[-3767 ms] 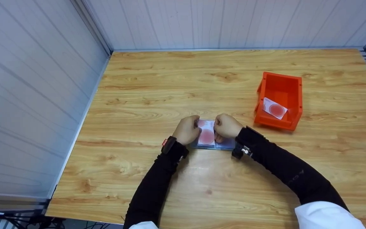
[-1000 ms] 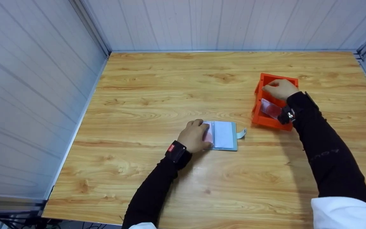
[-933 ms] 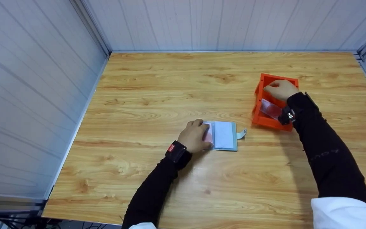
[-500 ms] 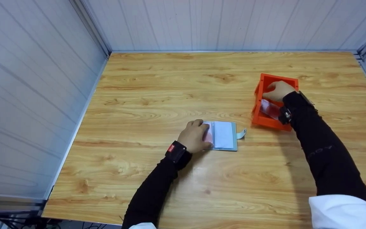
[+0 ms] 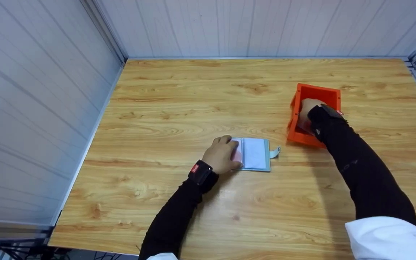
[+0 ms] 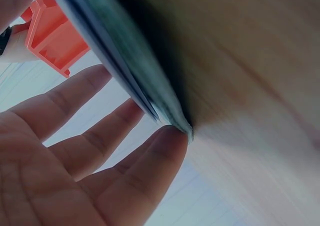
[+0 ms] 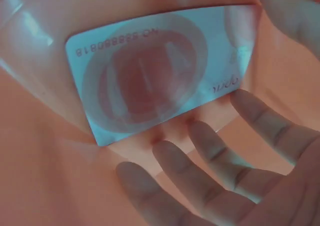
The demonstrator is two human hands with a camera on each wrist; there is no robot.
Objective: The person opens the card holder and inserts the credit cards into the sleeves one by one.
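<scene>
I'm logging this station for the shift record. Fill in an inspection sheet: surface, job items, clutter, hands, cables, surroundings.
Surface: wood-grain table.
Job items: card holder lying open on the table; printed card inside the orange bin.
Clutter: nothing seen.
Hands: left hand rests on the card holder's left side; right hand is inside the bin, fingers at the card, grip unclear.
Cables: dark cables beyond the table's near-left corner.
Surroundings: pale panelled walls.

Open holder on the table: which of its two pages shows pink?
The left page in the head view, partly covered by the left hand. The right page, on the strap side of the holder, looks plain and pale.
</scene>
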